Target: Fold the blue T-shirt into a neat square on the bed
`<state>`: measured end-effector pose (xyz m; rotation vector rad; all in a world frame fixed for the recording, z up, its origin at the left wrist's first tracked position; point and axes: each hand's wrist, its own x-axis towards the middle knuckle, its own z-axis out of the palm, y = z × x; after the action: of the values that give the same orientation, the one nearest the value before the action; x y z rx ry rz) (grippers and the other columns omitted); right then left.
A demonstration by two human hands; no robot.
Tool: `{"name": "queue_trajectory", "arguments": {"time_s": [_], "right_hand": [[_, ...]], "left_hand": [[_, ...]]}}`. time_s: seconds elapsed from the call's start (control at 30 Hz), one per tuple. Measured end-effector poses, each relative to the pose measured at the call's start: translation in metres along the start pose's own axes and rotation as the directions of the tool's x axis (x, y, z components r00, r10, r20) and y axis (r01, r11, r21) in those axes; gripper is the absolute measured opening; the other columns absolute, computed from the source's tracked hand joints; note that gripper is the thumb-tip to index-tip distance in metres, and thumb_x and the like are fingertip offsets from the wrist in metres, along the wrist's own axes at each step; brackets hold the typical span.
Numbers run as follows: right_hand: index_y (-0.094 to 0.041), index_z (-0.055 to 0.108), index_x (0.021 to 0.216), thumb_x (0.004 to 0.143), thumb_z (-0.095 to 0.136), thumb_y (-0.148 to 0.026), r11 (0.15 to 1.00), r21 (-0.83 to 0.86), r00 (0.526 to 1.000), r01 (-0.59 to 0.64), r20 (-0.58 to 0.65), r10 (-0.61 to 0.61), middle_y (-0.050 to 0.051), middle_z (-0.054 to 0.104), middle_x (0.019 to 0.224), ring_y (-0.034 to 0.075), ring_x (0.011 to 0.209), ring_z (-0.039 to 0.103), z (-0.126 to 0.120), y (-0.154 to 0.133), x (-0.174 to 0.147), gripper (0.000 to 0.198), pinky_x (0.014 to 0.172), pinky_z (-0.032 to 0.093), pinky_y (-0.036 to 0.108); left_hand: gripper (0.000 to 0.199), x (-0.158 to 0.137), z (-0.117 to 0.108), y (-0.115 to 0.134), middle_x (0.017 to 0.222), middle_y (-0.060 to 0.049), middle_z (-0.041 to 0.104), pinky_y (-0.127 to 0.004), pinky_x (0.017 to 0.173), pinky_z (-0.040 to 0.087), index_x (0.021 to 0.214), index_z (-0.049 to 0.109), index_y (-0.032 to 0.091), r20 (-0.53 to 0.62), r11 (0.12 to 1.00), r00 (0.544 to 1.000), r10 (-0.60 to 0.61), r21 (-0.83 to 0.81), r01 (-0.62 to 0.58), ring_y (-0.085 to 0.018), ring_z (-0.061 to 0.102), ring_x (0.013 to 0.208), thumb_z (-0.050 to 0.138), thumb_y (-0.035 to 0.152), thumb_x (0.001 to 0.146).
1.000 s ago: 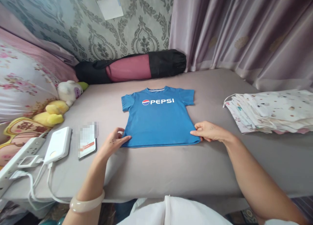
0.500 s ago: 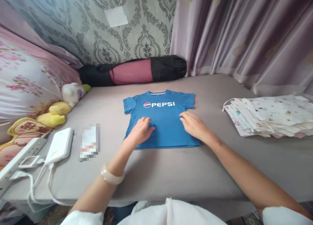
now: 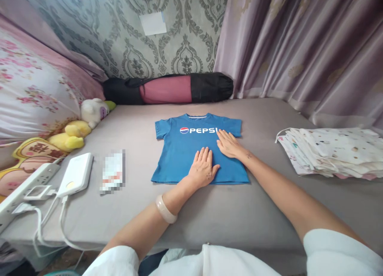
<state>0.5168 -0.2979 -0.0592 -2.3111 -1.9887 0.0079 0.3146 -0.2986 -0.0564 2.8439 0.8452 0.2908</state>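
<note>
A blue T-shirt [image 3: 176, 158] with a white PEPSI print lies spread flat, front up, its collar toward the wall and its hem toward me. My left hand [image 3: 203, 169] rests palm down on the lower middle of the shirt, fingers stretched out. A pale bangle [image 3: 165, 210] circles my left wrist. Higher up on the right, my right hand [image 3: 229, 143] lies flat on the chest, its fingertips at the last letter of the print. Neither hand grasps any cloth.
The shirt is on a grey-covered surface [image 3: 125, 224]. A stack of folded printed cloths [image 3: 332, 152] sits at right. Along the wall lies a black and pink rolled bag [image 3: 167, 89]. At left are a power bank [image 3: 76, 174], a power strip [image 3: 28, 192], cables and plush toys [image 3: 93, 111].
My left hand has moved right and flattened onto the shirt's middle. My right hand has shifted slightly up and now lies flat near the print. The view has tilted a little.
</note>
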Motion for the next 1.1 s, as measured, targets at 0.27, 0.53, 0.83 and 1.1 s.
{"name": "queue_trajectory", "arguments": {"time_s": [0.27, 0.53, 0.83, 1.1], "right_hand": [[-0.012, 0.034, 0.146, 0.098, 0.022, -0.033, 1.0, -0.008, 1.0, -0.013, 0.002, 0.013, 0.013, 0.025, 0.154, 0.025, 0.142, 0.019, -0.003, -0.039, 0.014, 0.054, 0.116, 0.013, 0.048], [-0.015, 0.026, 0.15, 0.099, 0.017, -0.037, 0.997, 0.032, 0.995, -0.076, 0.073, 0.073, 0.011, 0.018, 0.157, 0.028, 0.143, 0.014, 0.006, -0.037, 0.063, 0.057, 0.114, 0.013, 0.054], [-0.009, 0.026, 0.149, 0.098, 0.016, -0.04, 0.964, 0.043, 0.965, -0.263, 0.03, 0.262, 0.014, 0.021, 0.155, 0.027, 0.143, 0.016, 0.013, -0.022, 0.134, 0.061, 0.114, 0.012, 0.052], [-0.019, 0.054, 0.13, 0.1, 0.024, -0.033, 0.925, 0.073, 0.922, -0.372, -0.083, 0.378, 0.015, 0.052, 0.133, 0.03, 0.119, 0.046, 0.003, 0.0, 0.168, 0.045, 0.098, 0.034, 0.046]], "left_hand": [[0.101, -0.001, -0.006, -0.005, 0.151, -0.029, 0.023, -0.05, 0.115, 0.021, 0.143, 0.026, -0.006, -0.056, 0.989, 0.988, -0.146, -0.044, 0.144, -0.037, 0.018, 0.143, 0.04, 0.072, 0.081], [0.104, -0.005, -0.005, -0.007, 0.152, -0.028, 0.021, -0.054, 0.116, 0.014, 0.144, 0.028, -0.006, 0.002, 0.975, 0.978, -0.209, -0.07, 0.209, -0.038, 0.012, 0.144, 0.029, 0.078, 0.081], [0.102, -0.005, -0.006, -0.006, 0.153, -0.026, 0.022, -0.056, 0.115, 0.015, 0.144, 0.029, -0.003, 0.011, 0.974, 0.978, -0.211, -0.083, 0.211, -0.039, 0.013, 0.143, 0.029, 0.077, 0.081], [0.083, 0.004, -0.019, -0.021, 0.143, -0.022, 0.043, -0.051, 0.109, 0.032, 0.137, 0.044, 0.006, -0.035, 0.968, 0.976, -0.215, -0.136, 0.209, -0.035, 0.038, 0.133, 0.036, 0.07, 0.084]]}}
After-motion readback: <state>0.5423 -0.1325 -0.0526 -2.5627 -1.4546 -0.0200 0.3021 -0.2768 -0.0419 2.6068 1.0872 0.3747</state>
